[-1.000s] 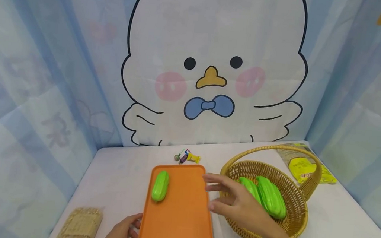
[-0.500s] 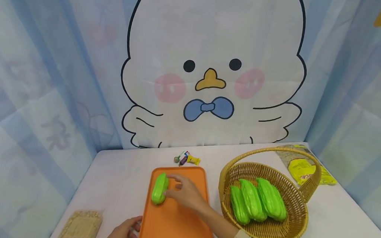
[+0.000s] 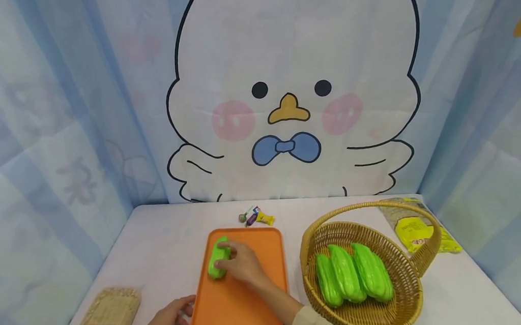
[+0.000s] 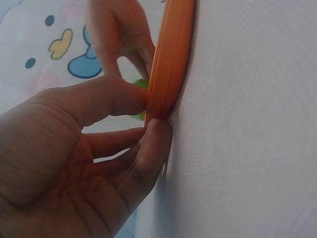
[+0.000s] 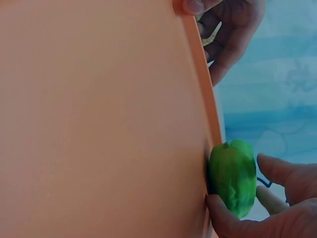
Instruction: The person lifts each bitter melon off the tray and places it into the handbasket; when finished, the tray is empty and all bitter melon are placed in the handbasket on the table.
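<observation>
In the head view an orange tray [image 3: 218, 312] lies on the white table. A shiny bright-green, gourd-shaped vegetable [image 3: 219, 254] sits upright along its far left part. My right hand [image 3: 243, 263] reaches across the tray and holds this vegetable. In the right wrist view the thumb touches one side of the green vegetable [image 5: 232, 181], with the fingertips at the other side. My left hand [image 3: 170, 318] is at the tray's near left edge. The left wrist view shows its thumb and fingers pinching the orange tray's rim [image 4: 166, 64].
Right of the tray stands a wicker basket [image 3: 403, 301] with a tall handle, holding several similar green vegetables [image 3: 345, 274]. Small wrapped candies [image 3: 256, 217] lie behind the tray. A yellow bag [image 3: 415, 233] is at the back right, a beige packet [image 3: 111, 311] at the front left.
My right hand has moved left from beside the basket to the green vegetable on the tray, its fingers now over it. The left hand has stayed at the tray's edge.
</observation>
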`<state>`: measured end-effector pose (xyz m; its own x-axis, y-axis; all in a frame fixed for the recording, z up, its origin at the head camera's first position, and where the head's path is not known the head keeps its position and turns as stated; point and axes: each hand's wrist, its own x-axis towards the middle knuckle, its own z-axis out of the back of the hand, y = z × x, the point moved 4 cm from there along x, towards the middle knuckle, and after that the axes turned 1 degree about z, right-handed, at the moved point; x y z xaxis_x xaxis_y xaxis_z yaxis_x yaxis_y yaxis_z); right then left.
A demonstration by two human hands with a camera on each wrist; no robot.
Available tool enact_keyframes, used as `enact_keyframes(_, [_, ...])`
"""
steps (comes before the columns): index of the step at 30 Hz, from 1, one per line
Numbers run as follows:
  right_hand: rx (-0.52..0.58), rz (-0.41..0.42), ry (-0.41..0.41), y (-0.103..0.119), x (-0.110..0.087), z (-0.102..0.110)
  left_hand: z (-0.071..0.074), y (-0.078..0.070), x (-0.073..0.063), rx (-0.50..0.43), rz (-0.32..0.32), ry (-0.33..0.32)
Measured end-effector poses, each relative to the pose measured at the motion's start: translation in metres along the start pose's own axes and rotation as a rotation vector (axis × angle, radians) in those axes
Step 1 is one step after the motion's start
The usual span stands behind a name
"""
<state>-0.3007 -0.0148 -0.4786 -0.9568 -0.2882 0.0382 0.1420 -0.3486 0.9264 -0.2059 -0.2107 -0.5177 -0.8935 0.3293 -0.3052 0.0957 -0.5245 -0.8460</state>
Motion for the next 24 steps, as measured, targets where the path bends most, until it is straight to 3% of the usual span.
enact_keyframes(12, [-0.027,0.012,0.002,0.001,0.0,-0.004,0.0,-0.003,-0.002,0.014,0.013,-0.012])
enact_keyframes(19, [0.091,-0.007,0.03,0.012,-0.008,0.006,0.001,-0.003,-0.003,-0.001,0.024,-0.004])
enact_keyframes(24, [0.18,0.023,0.081,0.038,-0.032,0.03,0.001,-0.002,-0.005,-0.007,-0.015,-0.01])
